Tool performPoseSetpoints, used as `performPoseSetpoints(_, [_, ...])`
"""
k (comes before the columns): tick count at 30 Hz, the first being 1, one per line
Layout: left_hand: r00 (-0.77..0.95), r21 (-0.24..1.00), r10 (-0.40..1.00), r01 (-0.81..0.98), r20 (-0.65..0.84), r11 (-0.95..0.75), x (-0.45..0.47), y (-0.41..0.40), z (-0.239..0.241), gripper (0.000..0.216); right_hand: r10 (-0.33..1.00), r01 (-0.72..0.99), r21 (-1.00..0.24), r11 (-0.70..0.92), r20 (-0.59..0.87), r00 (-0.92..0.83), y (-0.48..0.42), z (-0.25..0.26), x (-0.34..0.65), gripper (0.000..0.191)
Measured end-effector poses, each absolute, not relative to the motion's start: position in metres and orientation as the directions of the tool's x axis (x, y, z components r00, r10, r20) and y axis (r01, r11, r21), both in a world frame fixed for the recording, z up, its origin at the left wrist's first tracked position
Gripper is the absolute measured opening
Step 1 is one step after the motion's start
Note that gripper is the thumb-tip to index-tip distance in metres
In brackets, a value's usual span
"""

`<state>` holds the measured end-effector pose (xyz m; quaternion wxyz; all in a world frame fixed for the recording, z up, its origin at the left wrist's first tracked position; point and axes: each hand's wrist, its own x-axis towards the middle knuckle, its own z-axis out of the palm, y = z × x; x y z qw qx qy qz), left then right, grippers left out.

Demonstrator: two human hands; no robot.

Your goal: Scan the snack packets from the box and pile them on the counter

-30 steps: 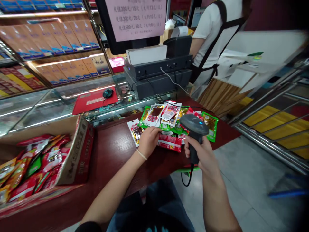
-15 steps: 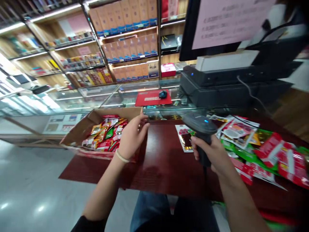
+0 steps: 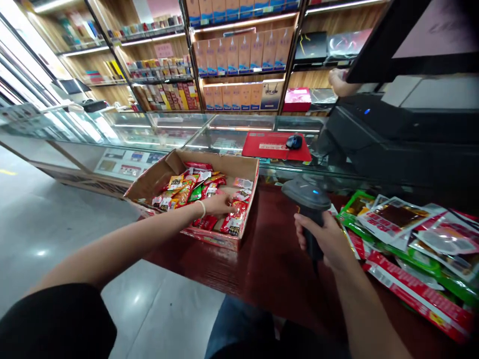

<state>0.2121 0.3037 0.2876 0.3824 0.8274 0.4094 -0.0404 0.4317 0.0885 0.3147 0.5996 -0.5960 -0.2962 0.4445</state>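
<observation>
My left hand [image 3: 219, 205] reaches into an open cardboard box [image 3: 168, 164] of small snack packets. Its fingers are bent together at a red snack packet [image 3: 235, 214] by the box's right wall; the fingertips are partly hidden. My right hand [image 3: 329, 239] is wrapped round the handle of a black barcode scanner [image 3: 307, 194], held upright above the dark red tabletop. On the scanner's head shines a blue light. Right of that hand lies a pile of larger snack bags [image 3: 396, 219], red, green and clear.
Behind the box runs a glass counter [image 3: 157, 127] with a red mat [image 3: 262, 144] and a mouse [image 3: 294, 142]. A monitor [image 3: 389, 45] and black equipment [image 3: 396, 139] stand at the right. Another person's hand [image 3: 342, 82] shows beside the monitor. Stocked shelves line the wall.
My left hand has dropped from above the box's right edge into it, its fingers closing among the packets. The view has swung right. My right hand still grips the scanner.
</observation>
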Motion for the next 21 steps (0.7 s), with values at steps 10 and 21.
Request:
performPoseSetpoints(10, [0.532,0.663,0.601,0.749,-0.597,-0.003,0.212,0.288,0.277,0.039,0.897,-0.178,-0.979,-0.104,-0.169,0.408,0.084,0.3,0.436,0.035])
performPoseSetpoints(21, [0.348,0.899,0.937,0.412,-0.007,-0.146,0.213,0.299,0.336,0.023,0.89,-0.195,-0.978,-0.079,-0.157,0.427,0.08,0.31,0.443,0.038])
